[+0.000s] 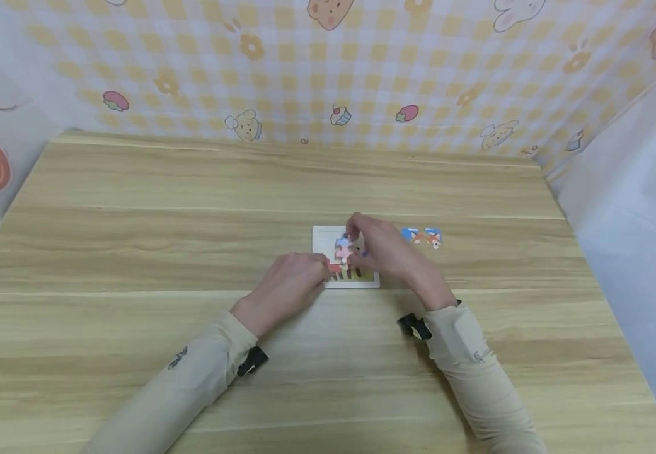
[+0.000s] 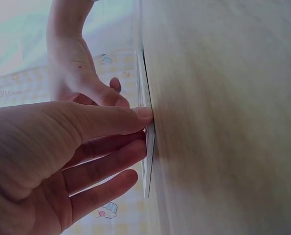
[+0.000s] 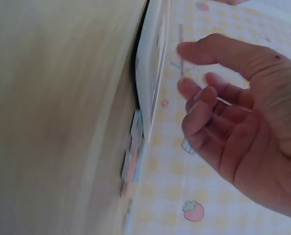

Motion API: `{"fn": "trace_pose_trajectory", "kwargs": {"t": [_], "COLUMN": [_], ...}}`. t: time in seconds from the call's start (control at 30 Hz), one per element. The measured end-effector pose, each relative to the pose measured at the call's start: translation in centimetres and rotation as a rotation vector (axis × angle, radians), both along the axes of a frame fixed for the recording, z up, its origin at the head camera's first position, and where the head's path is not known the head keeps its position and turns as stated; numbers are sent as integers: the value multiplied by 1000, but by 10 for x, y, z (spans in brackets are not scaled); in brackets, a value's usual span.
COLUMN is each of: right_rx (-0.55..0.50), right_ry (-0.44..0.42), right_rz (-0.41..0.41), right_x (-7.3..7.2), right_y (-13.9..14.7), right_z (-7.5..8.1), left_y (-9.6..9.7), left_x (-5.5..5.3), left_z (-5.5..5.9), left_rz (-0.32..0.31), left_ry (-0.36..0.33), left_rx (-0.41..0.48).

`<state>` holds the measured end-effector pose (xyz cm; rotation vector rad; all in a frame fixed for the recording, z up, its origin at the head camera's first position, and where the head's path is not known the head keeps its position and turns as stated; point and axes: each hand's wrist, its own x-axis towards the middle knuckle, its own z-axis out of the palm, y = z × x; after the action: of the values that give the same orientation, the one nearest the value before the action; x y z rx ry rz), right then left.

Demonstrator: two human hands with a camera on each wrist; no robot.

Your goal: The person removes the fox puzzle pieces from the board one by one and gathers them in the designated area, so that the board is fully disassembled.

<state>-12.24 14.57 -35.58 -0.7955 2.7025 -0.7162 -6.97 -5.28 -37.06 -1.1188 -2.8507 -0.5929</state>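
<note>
A white-framed jigsaw puzzle board [image 1: 352,284] lies on the table, part of its picture showing coloured legs over a yellow-green ground. At its lower left corner, the left hand [image 1: 290,280] grips the edge; the left wrist view has the thumb against the board's rim [image 2: 148,171] with the other fingers over its face. Above the board, the right hand [image 1: 387,249] pinches a pink and blue jigsaw piece [image 1: 343,250] between thumb and fingertip. That piece [image 3: 181,34] appears edge-on in the right wrist view, raised off the board. The right hand covers the board's upper right part.
Two loose jigsaw pieces, a left one [image 1: 410,236] and a right one [image 1: 433,237], with blue and orange on them, lie right of the board. The wooden table [image 1: 163,208] ends at a yellow checked cloth backdrop [image 1: 288,82], with pale cloth on both sides.
</note>
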Motion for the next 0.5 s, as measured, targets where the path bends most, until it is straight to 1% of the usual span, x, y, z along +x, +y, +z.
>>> {"fn": "trace_pose_trajectory", "kwargs": {"t": [0.13, 0.2, 0.37, 0.43, 0.5], "right_rx": [-9, -5, 1, 6, 12], "right_ry": [-36, -24, 13, 11, 14], "right_rz": [-40, -47, -25, -31, -50], "right_x": [0, 0, -1, 0, 1], "right_y": [4, 7, 22, 29, 36], "right_z": [6, 9, 21, 25, 25], "left_y": [0, 0, 0, 1, 1], "left_x": [-1, -1, -1, -1, -1], "left_z": [0, 0, -1, -1, 0], "left_rz": [1, 0, 6, 10, 13], "left_ry": [-14, -12, -7, -11, -21], "left_rx": [1, 0, -2, -2, -4]}}
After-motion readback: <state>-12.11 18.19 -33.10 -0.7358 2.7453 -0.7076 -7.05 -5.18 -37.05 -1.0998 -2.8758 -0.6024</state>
